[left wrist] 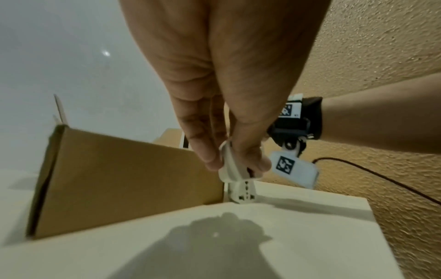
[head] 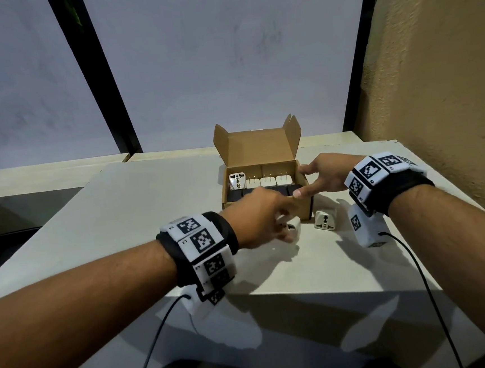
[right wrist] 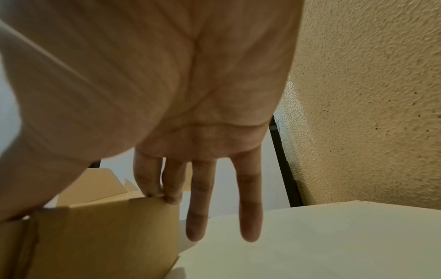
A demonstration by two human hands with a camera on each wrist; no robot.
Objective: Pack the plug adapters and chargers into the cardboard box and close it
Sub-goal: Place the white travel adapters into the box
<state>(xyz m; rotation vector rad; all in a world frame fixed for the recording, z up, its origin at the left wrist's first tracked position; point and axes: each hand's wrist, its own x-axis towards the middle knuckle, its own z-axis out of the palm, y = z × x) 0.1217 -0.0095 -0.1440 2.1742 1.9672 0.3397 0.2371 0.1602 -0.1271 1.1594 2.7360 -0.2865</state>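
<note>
The open cardboard box (head: 303, 207) stands mid-table with its lid up. Inside, a white plug adapter (head: 236, 181) sits at the back left beside a row of white chargers (head: 267, 181), and black chargers (head: 235, 196) fill the front row. My left hand (head: 286, 228) pinches a white plug adapter (left wrist: 230, 169) just above the table, in front of the box's right corner. A second white adapter (head: 325, 219) stands on the table to its right. My right hand (head: 299, 181) rests on the box's right wall, its fingers (right wrist: 149, 181) straight and their tips on the top edge.
The pale table (head: 150, 221) has its front edge close to me and bare surface to the box's left. A rough tan wall (head: 446, 78) runs along the right side. Black cables (head: 419, 271) trail from both wrist bands.
</note>
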